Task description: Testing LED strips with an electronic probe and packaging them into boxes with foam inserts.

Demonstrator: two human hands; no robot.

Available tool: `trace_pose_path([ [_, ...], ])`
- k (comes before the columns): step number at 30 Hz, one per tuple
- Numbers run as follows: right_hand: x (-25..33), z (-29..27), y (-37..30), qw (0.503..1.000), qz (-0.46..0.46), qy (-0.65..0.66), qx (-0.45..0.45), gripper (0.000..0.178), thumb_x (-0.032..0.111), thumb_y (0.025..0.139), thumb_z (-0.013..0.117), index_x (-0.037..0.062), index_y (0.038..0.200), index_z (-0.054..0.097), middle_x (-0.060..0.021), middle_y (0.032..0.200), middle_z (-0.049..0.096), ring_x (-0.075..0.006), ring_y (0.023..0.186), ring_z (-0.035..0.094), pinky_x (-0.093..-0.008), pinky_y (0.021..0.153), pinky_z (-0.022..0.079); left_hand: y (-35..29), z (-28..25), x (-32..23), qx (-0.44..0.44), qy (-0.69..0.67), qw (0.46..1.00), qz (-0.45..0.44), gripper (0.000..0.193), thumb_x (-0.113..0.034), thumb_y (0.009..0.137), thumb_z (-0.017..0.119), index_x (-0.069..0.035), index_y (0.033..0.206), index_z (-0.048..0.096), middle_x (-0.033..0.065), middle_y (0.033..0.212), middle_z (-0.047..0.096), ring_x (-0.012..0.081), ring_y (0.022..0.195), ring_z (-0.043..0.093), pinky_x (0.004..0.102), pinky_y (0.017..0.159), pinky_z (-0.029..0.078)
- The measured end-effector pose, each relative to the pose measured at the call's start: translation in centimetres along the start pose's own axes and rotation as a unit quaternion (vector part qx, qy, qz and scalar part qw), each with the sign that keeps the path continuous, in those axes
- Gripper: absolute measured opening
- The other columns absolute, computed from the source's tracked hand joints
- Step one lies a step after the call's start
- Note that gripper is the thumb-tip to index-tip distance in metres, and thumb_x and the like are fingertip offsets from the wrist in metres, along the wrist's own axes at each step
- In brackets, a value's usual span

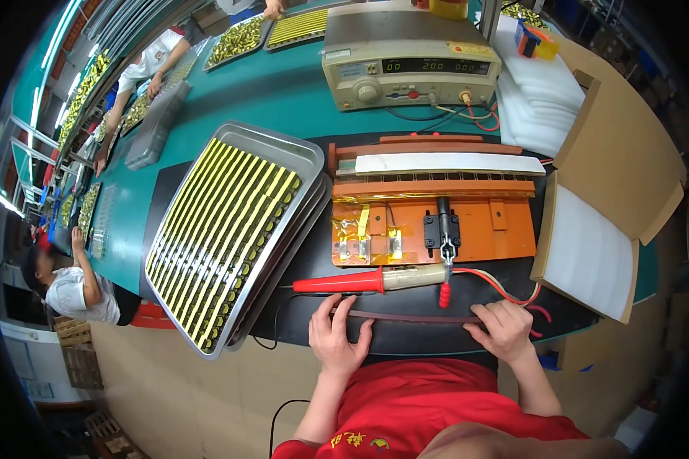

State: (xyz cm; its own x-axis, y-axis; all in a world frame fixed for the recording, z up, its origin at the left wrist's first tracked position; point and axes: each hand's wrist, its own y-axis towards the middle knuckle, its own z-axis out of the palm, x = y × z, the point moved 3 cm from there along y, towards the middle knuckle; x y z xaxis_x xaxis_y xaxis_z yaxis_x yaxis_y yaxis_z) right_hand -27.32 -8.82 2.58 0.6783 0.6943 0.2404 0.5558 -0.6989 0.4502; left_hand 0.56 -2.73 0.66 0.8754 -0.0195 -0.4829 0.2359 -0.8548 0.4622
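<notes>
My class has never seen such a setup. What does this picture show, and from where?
There is no robot: a person works with bare hands, seen by a fisheye camera on their head. The left hand and right hand are at opposite ends of a thin dark strip; how firmly each grips is hard to tell. Beyond it lie a red and white tool and an orange fixture with a clamp. To their left, a metal tray holds rows of yellow and black pieces. Behind stands a beige instrument; an open cardboard box is at right.
</notes>
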Motion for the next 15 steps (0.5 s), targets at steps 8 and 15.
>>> trace_pose_path([
  [8,0.1,-0.3,0.4,1.000,-0.005,-0.015,-0.007,0.029,0.029,0.072,0.077,0.0081,0.090,0.067,-0.0037,0.073,0.061,-0.0205,0.063,0.059,-0.0318,0.054,0.047,0.6,0.0,-0.1,0.005,-0.013,1.000,0.008,0.046,-0.018,0.073,0.075,-0.009,0.116,0.062,0.0134,0.118,0.056,0.0321,0.105,0.056,0.0405,0.087,0.046],
  [15,0.6,-0.1,0.0,0.999,0.025,0.026,0.029,0.029,0.023,0.071,0.077,0.0076,0.092,0.065,-0.0089,0.074,0.061,-0.0285,0.067,0.060,-0.0393,0.059,0.047,-0.3,-0.5,0.0,0.016,0.001,1.000,-0.014,0.046,-0.021,0.074,0.076,-0.009,0.117,0.063,0.0145,0.120,0.058,0.0341,0.110,0.056,0.0428,0.093,0.046],
])
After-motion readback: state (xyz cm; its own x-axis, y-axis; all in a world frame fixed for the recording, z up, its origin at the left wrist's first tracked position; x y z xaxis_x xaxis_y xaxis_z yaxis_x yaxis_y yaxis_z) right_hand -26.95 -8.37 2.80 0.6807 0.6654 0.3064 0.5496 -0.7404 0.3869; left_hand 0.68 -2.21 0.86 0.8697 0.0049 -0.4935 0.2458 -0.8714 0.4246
